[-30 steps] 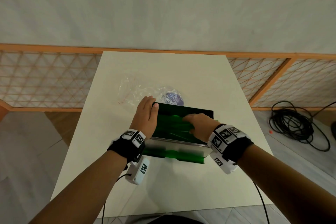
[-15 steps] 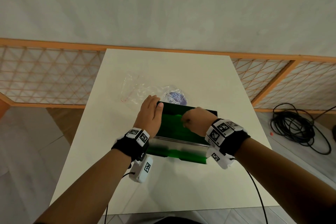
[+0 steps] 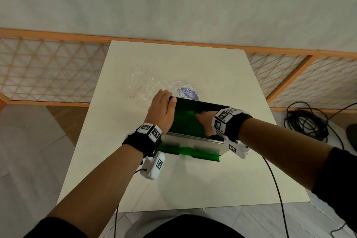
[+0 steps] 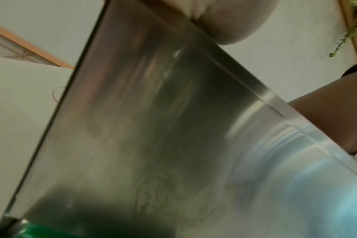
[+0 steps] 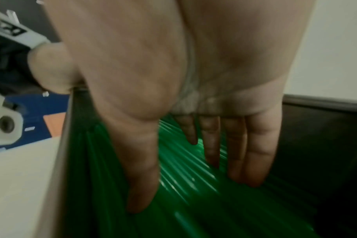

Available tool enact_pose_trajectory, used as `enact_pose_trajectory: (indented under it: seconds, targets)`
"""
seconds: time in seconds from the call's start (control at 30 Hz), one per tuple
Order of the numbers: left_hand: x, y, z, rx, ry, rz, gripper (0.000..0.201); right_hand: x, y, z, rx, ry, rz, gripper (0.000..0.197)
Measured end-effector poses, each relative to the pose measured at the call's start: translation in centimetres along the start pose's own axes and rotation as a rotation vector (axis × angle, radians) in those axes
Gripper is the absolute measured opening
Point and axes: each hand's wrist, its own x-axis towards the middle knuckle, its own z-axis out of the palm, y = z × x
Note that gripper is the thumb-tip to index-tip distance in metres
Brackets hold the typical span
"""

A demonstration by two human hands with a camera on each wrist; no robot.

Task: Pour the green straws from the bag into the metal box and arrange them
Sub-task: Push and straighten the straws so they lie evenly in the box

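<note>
I am looking down at a white table (image 3: 193, 183) with a shiny metal box (image 3: 193, 142) sitting in the middle. The green straws (image 5: 194, 185) are lying inside the box, side by side. My left hand (image 3: 161, 111) is holding the left end of the box, with the thumb hooked over the rim and the fingers going down the outside wall. My right hand (image 5: 183, 99) is reaching into the box. Its fingers (image 5: 255, 153) are straight and spread a little, and the tips are pressing down on the straws, not grabbing any. The see-through bag (image 3: 148, 85) is lying flat on the table just behind the box, near my left hand. A black cable (image 3: 307, 123) is sitting coiled on the floor to the right.
</note>
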Motion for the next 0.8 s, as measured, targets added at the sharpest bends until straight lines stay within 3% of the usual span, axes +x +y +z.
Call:
enact_pose_trajectory:
  seconds: [0.1,0.17,0.23,0.3,0.37,0.4,0.47,0.53,0.63,0.8]
  targets:
    - [0.1,0.0,-0.2,0.006,-0.017,0.005,0.046,-0.2,-0.3,-0.3,-0.036,-0.011,-0.006,0.041]
    - [0.1,0.2,-0.6,-0.056,-0.005,-0.026,0.048,-0.5,0.1,-0.5,0.052,0.058,-0.012,0.048]
    - [0.2,0.2,-1.3,-0.169,-0.025,-0.156,0.058,-1.5,1.4,-0.6,0.268,0.190,0.009,0.056]
    - [0.4,-0.6,-2.3,-0.175,-0.146,-0.354,0.062,-3.1,3.5,-0.2,0.447,0.377,0.102,0.055]
    - [0.5,-1.5,-3.0,-0.045,-0.315,-0.480,0.038,-4.7,5.7,0.9,0.560,0.501,0.270,0.059]
    - [0.6,-1.7,-3.1,0.012,-0.352,-0.504,0.021,-5.2,6.4,1.7,0.576,0.478,0.355,0.063]
    - [0.6,-1.5,-2.8,0.124,-0.348,-0.496,0.030,-5.4,6.8,3.2,0.585,0.255,0.450,0.060]
    - [0.5,-1.0,-2.6,0.186,-0.326,-0.488,0.034,-4.9,6.3,3.9,0.686,0.118,0.439,0.035]
    - [0.3,-1.6,-3.8,0.144,-0.340,-0.495,0.025,-4.1,5.2,2.6,0.657,0.225,0.367,0.026]
    - [-0.2,-2.6,-6.2,0.074,-0.158,-0.518,0.022,-4.0,5.4,-0.1,0.570,0.333,0.229,0.039]
